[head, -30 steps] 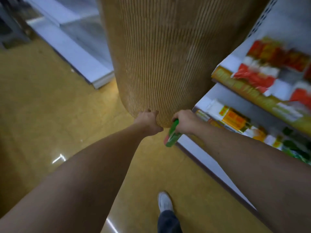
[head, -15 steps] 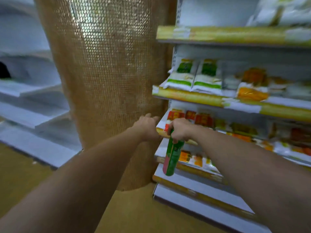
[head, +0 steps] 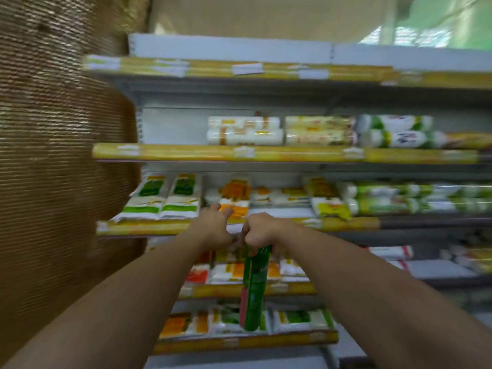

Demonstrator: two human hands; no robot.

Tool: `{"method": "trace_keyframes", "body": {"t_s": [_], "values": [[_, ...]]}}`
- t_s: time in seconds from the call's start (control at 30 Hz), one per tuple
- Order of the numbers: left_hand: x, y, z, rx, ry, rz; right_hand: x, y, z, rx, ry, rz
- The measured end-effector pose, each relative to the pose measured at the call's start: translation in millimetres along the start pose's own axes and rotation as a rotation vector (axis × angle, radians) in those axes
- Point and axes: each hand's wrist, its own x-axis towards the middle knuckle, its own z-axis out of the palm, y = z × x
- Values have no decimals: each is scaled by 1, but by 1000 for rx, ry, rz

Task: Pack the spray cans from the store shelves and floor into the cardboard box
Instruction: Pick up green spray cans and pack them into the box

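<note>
Spray can (head: pixel 254 288), green with a pink stripe down one side, hangs upright at the centre of the frame, in front of the lower store shelves (head: pixel 239 153). The right hand (head: pixel 259 231) grips it by its top, fingers curled round it. Just beside it to the left, the left hand (head: pixel 214 227) holds nothing; its fingers point forward and slightly apart toward a yellow shelf edge, though blur hides whether they touch it. Brown corrugated cardboard (head: pixel 53 155) fills the left side of the frame, apart from both hands. White packets with green and orange labels (head: pixel 162 198) lie on the shelves in the middle and right of the frame.
</note>
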Motion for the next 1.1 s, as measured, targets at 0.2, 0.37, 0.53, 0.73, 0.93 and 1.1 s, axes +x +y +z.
{"method": "trace_keyframes", "body": {"t_s": [0.2, 0.37, 0.53, 0.73, 0.93, 1.1], "values": [[51, 147, 18, -52, 7, 169, -57, 127, -33, -12, 42, 156], [79, 259, 43, -107, -17, 293, -110, 228, -48, 29, 58, 302], [107, 351, 61, -131, -74, 417, -157, 313, -56, 57, 87, 461], [140, 451, 81, -162, -102, 630, -203, 395, -67, 82, 142, 670], [178, 538, 100, -195, -123, 856, -233, 457, -72, 107, 151, 905], [208, 599, 112, -260, -139, 1019, -253, 492, -80, 109, 208, 1082]]}}
